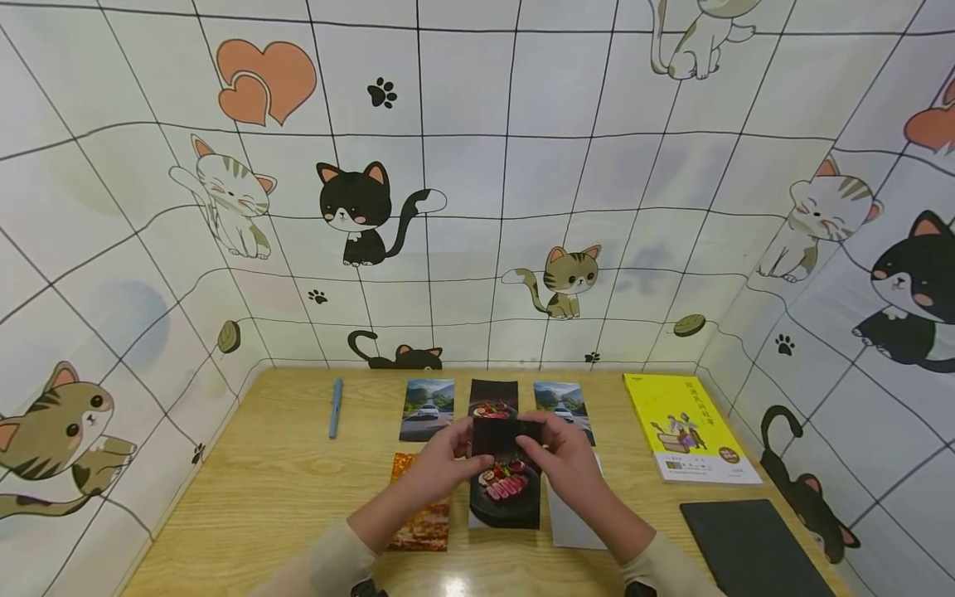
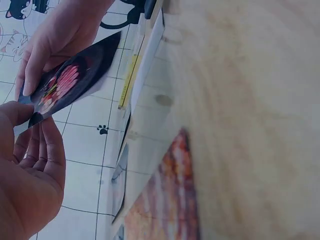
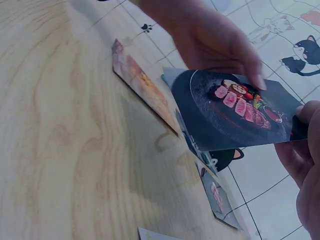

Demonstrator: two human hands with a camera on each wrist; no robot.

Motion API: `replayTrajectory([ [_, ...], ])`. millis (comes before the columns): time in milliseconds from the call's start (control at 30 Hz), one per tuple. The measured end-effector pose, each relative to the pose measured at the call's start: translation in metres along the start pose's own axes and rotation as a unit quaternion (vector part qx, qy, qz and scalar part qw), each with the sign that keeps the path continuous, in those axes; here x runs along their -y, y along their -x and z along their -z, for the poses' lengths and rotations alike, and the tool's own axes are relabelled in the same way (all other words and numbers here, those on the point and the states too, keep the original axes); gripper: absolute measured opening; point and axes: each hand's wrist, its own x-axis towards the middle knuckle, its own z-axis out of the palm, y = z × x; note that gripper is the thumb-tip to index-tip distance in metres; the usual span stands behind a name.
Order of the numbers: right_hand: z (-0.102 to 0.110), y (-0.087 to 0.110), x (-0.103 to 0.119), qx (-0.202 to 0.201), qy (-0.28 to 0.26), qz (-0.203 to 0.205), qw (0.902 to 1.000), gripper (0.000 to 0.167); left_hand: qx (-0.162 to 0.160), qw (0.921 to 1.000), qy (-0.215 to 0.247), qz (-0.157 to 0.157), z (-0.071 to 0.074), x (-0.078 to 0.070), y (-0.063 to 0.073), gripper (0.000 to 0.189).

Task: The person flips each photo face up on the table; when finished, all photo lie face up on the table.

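Both hands hold a photo card (image 1: 507,497) with pink sliced meat on a black plate, raised over the table in the left wrist view. My left hand (image 1: 446,460) pinches its left edge, thumb on the printed face. At the upper right, my right hand (image 1: 565,456) pinches it between thumb and fingers. The right wrist view shows the card (image 3: 235,115) tilted, its picture facing up. Behind the hands lies a similar meat photo (image 1: 493,396), partly covered, between two road-and-car photos, one on the left (image 1: 427,410) and one on the right (image 1: 563,402).
An orange-toned photo (image 1: 419,526) lies under the left forearm, and a pale sheet (image 1: 573,522) is partly hidden by the right one. A blue pen (image 1: 336,408) lies at the left. On the right are a yellow book (image 1: 690,427) and a dark flat pad (image 1: 753,547).
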Motion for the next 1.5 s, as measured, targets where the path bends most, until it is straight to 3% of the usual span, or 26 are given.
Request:
replayTrajectory([
  [167, 0.002, -0.005, -0.001, -0.012, -0.005, -0.035, 0.9993, 0.024, -0.013, 0.9998, 0.006, 0.014, -0.002, 0.004, 0.009, 0.034],
  [567, 0.000, -0.011, -0.001, -0.026, -0.026, -0.105, 0.9938, 0.030, -0.034, 0.9987, 0.036, 0.008, 0.001, 0.010, 0.021, 0.040],
  [967, 0.001, 0.001, -0.006, -0.015, -0.049, -0.113, 0.9923, 0.067, -0.059, 0.9960, 0.064, 0.019, 0.001, 0.008, 0.024, 0.041],
  [1500, 0.004, 0.015, -0.005, 0.002, -0.093, -0.156, 0.9833, 0.074, -0.065, 0.9960, 0.057, 0.024, 0.001, 0.011, 0.025, 0.038],
])
